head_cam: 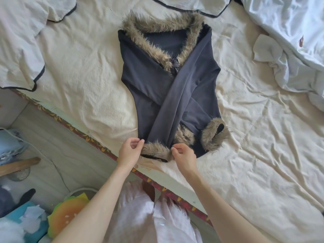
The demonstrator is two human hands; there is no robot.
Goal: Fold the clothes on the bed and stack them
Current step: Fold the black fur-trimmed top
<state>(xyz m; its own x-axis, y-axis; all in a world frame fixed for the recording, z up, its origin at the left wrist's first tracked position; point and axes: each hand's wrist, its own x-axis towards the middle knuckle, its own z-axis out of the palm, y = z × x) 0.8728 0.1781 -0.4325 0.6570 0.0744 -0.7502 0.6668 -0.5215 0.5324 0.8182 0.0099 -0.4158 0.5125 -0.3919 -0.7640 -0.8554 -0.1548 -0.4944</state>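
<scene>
Pillow, perhaps a melon-shaped cushion

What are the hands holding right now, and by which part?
Both hands are at the near fur cuff of the dark jacket: the left hand at its left end, the right hand pinching its right end.

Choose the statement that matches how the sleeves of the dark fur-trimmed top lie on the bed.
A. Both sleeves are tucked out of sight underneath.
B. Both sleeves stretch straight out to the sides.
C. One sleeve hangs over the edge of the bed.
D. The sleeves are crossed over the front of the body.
D: the two sleeves of the dark top cross in an X over its front, with the fur cuffs at the near hem.
</scene>
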